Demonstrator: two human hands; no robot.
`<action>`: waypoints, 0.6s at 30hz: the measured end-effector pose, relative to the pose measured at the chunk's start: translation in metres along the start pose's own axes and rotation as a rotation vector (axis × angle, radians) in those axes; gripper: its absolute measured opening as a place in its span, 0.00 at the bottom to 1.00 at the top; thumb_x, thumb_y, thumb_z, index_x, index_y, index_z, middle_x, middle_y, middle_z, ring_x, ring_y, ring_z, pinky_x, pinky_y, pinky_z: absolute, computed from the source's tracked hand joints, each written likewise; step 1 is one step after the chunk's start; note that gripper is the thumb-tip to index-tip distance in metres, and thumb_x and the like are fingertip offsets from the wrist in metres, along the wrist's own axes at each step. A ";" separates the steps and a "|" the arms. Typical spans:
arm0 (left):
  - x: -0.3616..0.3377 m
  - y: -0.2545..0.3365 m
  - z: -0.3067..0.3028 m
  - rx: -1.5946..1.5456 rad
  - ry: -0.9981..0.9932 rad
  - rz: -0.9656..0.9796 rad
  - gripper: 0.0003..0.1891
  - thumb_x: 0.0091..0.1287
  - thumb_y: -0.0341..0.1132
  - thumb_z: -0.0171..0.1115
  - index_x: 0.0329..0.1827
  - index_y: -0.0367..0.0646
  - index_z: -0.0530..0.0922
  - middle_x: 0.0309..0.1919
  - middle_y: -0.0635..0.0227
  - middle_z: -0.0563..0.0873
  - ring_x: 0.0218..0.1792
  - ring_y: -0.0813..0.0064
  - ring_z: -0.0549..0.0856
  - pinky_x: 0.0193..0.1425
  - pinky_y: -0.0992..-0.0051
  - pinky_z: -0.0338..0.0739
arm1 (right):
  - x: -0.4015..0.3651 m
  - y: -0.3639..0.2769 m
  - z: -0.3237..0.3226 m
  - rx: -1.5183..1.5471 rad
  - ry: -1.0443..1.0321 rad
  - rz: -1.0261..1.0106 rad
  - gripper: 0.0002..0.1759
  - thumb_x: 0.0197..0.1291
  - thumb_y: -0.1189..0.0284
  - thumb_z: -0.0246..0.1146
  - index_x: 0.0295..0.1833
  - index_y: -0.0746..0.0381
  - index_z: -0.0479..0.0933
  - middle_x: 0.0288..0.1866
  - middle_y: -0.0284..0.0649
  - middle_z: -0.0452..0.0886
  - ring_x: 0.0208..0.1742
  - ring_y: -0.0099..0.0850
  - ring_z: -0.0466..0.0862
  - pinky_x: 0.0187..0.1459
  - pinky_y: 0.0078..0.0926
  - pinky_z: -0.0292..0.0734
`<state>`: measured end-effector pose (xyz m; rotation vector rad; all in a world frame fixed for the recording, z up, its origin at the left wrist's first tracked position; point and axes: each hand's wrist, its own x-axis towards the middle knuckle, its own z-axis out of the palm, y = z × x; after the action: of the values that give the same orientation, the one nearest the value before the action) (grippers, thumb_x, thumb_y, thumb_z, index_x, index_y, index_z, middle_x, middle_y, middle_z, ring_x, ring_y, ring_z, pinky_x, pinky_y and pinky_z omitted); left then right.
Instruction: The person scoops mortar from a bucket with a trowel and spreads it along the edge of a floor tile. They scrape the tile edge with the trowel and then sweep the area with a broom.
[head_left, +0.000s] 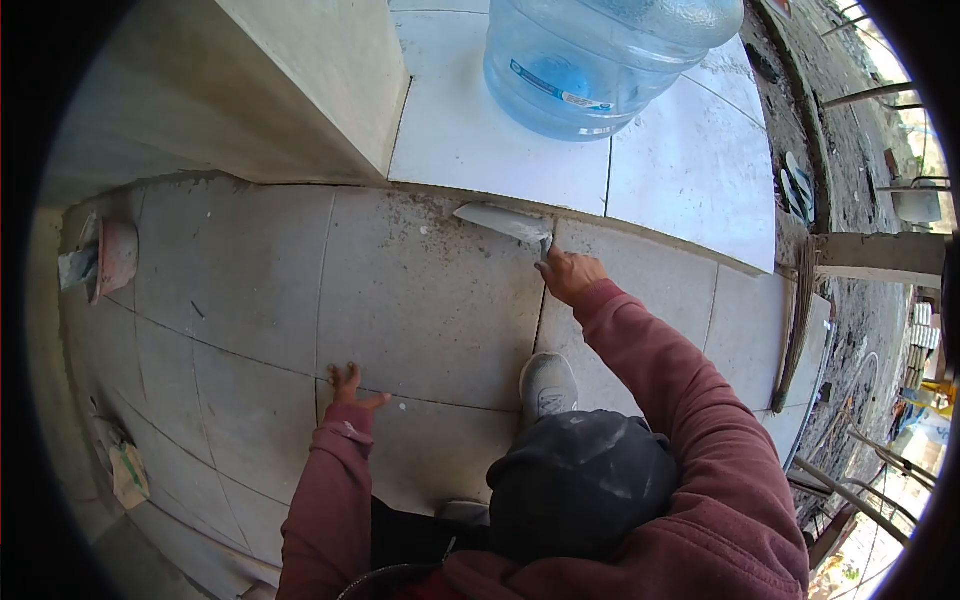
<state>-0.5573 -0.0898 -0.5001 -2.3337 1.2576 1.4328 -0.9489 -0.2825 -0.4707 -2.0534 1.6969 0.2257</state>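
My right hand [575, 274] is closed around the handle of a trowel [503, 222]. The trowel's blade points left and lies along the foot of the white tiled step [470, 160], beside a patch of loose grit on the grey floor tiles [420, 300]. My left hand [350, 385] is lowered to the floor with its fingers spread, near a tile joint, holding nothing. Between the two hands, one grey shoe [549, 388] stands on the tiles below the trowel.
A large blue water bottle [590, 70] stands on the white step. A reddish tub [118, 258] sits by the left wall, and a torn bag [130, 475] lies below it. At right are a stick broom [798, 330], sandals [797, 190] and rough ground.
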 end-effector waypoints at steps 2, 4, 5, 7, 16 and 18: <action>-0.002 -0.003 0.004 0.024 0.002 -0.010 0.56 0.40 0.53 0.73 0.69 0.43 0.47 0.67 0.44 0.31 0.69 0.48 0.34 0.68 0.62 0.48 | -0.014 -0.006 -0.008 0.040 -0.002 -0.124 0.20 0.60 0.54 0.48 0.42 0.61 0.71 0.34 0.49 0.80 0.36 0.46 0.80 0.39 0.41 0.75; -0.006 0.000 0.002 0.006 0.005 -0.006 0.57 0.40 0.53 0.73 0.69 0.43 0.47 0.67 0.44 0.31 0.69 0.48 0.34 0.68 0.62 0.48 | -0.005 0.002 0.002 0.018 -0.005 -0.042 0.20 0.60 0.54 0.48 0.42 0.61 0.71 0.34 0.49 0.80 0.36 0.46 0.80 0.38 0.41 0.75; -0.007 0.002 0.002 -0.008 0.006 0.001 0.57 0.40 0.53 0.73 0.69 0.43 0.47 0.67 0.44 0.31 0.69 0.48 0.35 0.68 0.62 0.48 | -0.002 0.009 0.007 -0.002 -0.007 0.044 0.20 0.60 0.54 0.48 0.41 0.60 0.71 0.33 0.49 0.80 0.36 0.46 0.80 0.38 0.41 0.75; 0.004 0.001 0.001 0.004 0.021 0.013 0.57 0.40 0.53 0.73 0.69 0.42 0.47 0.67 0.44 0.31 0.69 0.48 0.34 0.68 0.62 0.48 | -0.002 0.005 -0.001 -0.017 -0.020 0.008 0.21 0.60 0.53 0.48 0.41 0.61 0.71 0.34 0.49 0.81 0.36 0.46 0.80 0.38 0.42 0.75; -0.008 -0.005 0.003 0.010 -0.006 -0.031 0.56 0.40 0.51 0.74 0.69 0.41 0.47 0.67 0.44 0.31 0.69 0.48 0.35 0.69 0.63 0.47 | -0.017 0.005 -0.002 0.024 -0.002 -0.064 0.20 0.60 0.55 0.50 0.39 0.62 0.69 0.33 0.50 0.80 0.33 0.48 0.80 0.34 0.41 0.75; -0.005 0.001 0.007 -0.008 0.004 0.004 0.56 0.40 0.51 0.74 0.69 0.41 0.48 0.67 0.44 0.31 0.69 0.49 0.35 0.69 0.63 0.47 | -0.015 0.012 0.000 -0.015 0.097 -0.090 0.20 0.60 0.55 0.49 0.40 0.63 0.69 0.32 0.50 0.80 0.33 0.48 0.80 0.34 0.41 0.75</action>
<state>-0.5637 -0.0843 -0.4996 -2.3415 1.2608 1.4381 -0.9638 -0.2704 -0.4673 -2.1775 1.6589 0.1110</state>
